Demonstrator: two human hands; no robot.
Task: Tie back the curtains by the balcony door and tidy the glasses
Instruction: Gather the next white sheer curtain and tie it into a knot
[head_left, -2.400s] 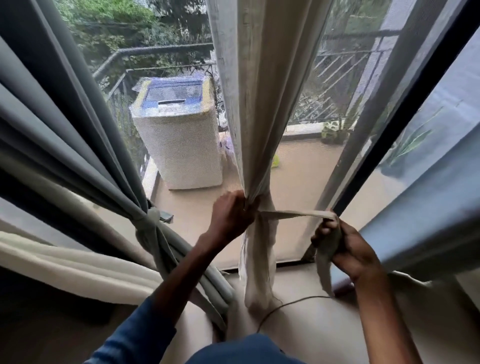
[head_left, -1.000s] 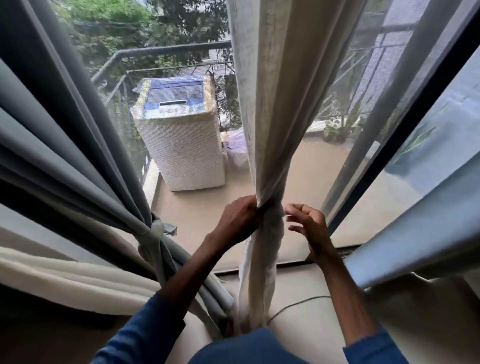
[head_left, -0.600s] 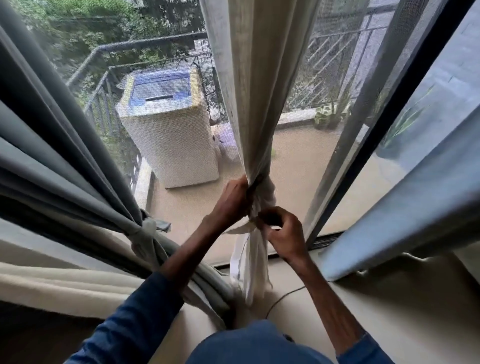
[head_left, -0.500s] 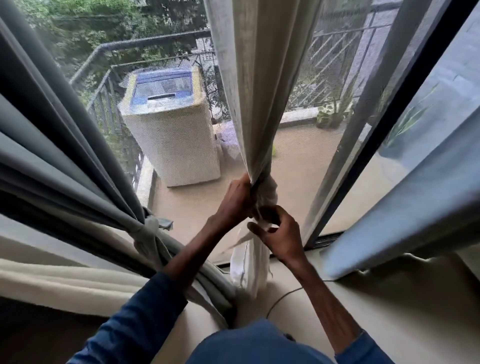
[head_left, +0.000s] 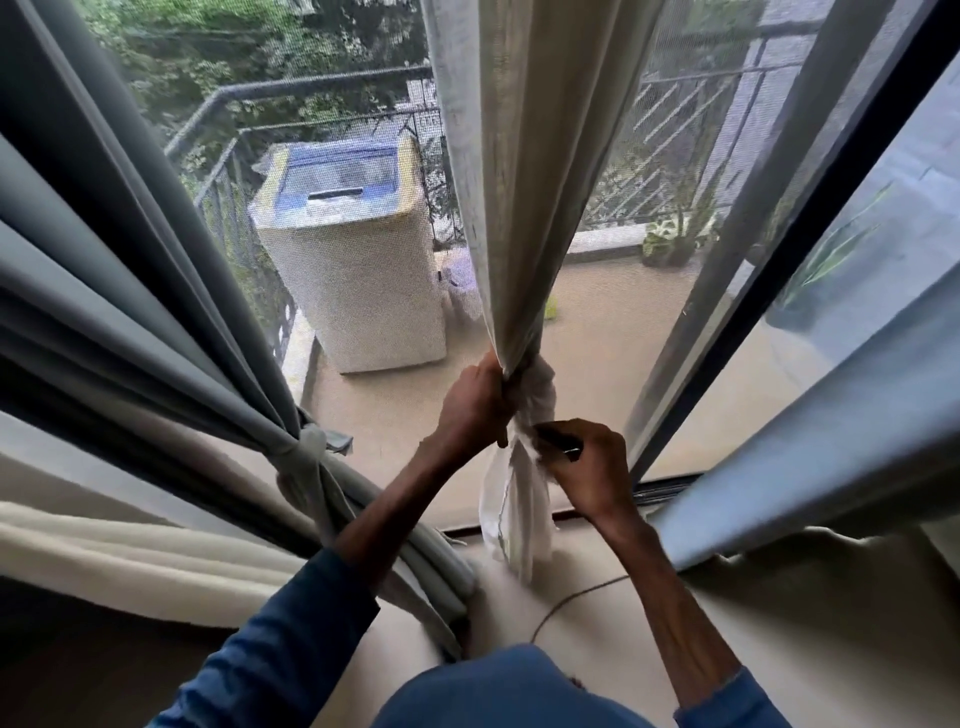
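Observation:
A cream sheer curtain (head_left: 519, 182) hangs down the middle of the view, bunched at waist height where a cream tie strip (head_left: 540, 389) wraps round it. My left hand (head_left: 470, 405) grips the bunched curtain just left of the wrap. Just below the wrap, my right hand (head_left: 584, 470) pinches the tie's loose end against the curtain tail (head_left: 514, 519). At the left, grey curtains (head_left: 130, 291) are held back by a knotted tie (head_left: 306, 457). No glasses are in view.
Behind the mesh screen stands a covered washing machine (head_left: 353, 280) on the balcony, with railings and potted plants (head_left: 670, 244) beyond. A dark door frame (head_left: 779, 270) runs diagonally at right, beside another grey curtain (head_left: 831, 415). A thin cord (head_left: 566, 603) lies on the floor.
My right hand pulled the tie strip out to the right, then brought it round the curtain and now holds its end below the wrap. My left hand kept gripping the bunch.

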